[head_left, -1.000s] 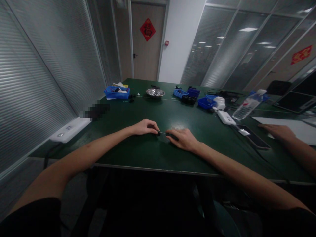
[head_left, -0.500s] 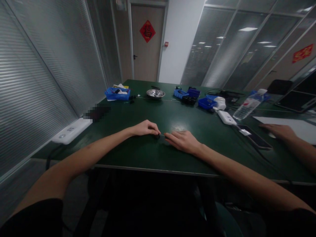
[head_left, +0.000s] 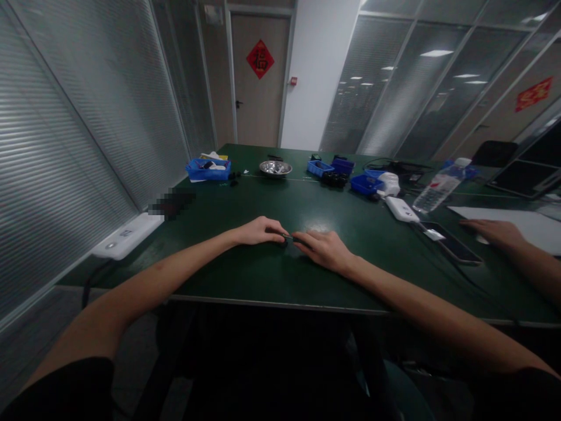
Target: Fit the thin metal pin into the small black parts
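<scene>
Near the middle of the green table, my left hand point(head_left: 258, 230) is closed in a pinch, thumb and forefinger on a small dark part point(head_left: 286, 241). Its exact kind is too small to make out. My right hand point(head_left: 326, 248) rests close by, its fingers pressed together around something mostly hidden. A thin, shiny metal piece point(head_left: 288, 236) spans the narrow gap between the fingertips of both hands. I cannot tell which hand holds it.
A steel bowl point(head_left: 275, 169), a blue basket point(head_left: 208, 169) and several blue bins point(head_left: 366, 184) stand farther back. On the right are a water bottle point(head_left: 440, 187), a white power strip point(head_left: 401, 209), a phone point(head_left: 453, 242) and another person's hand point(head_left: 495, 231). Another power strip point(head_left: 129, 235) lies left.
My left fingertips have shifted slightly right, and more of the small part now shows between my hands. My right hand has stayed nearly still.
</scene>
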A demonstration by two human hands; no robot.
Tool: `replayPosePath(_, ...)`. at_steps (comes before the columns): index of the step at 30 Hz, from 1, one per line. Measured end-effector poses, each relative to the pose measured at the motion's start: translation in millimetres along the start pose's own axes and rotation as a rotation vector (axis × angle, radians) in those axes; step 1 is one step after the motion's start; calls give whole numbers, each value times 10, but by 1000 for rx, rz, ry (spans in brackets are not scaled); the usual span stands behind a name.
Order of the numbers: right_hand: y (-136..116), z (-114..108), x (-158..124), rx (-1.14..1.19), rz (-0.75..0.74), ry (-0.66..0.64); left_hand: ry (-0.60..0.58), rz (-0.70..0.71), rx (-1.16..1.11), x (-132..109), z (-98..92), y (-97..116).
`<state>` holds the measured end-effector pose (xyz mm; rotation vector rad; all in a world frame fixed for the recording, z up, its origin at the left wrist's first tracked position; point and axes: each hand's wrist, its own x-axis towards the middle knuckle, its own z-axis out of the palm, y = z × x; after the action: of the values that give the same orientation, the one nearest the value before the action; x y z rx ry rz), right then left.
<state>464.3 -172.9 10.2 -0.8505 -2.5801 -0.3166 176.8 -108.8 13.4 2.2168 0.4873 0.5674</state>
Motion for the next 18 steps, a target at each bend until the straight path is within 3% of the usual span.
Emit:
replayPosePath(3, -7, 1, 4, -61, -22, -5, -22, 1, -33, 1, 15, -6)
replayPosePath(13, 60, -13, 44, 119, 162, 52, 83, -98, 43, 2, -4, -84)
replayPosePath(18, 56, -63, 18, 127, 63, 30, 80, -93, 74, -11, -19, -84)
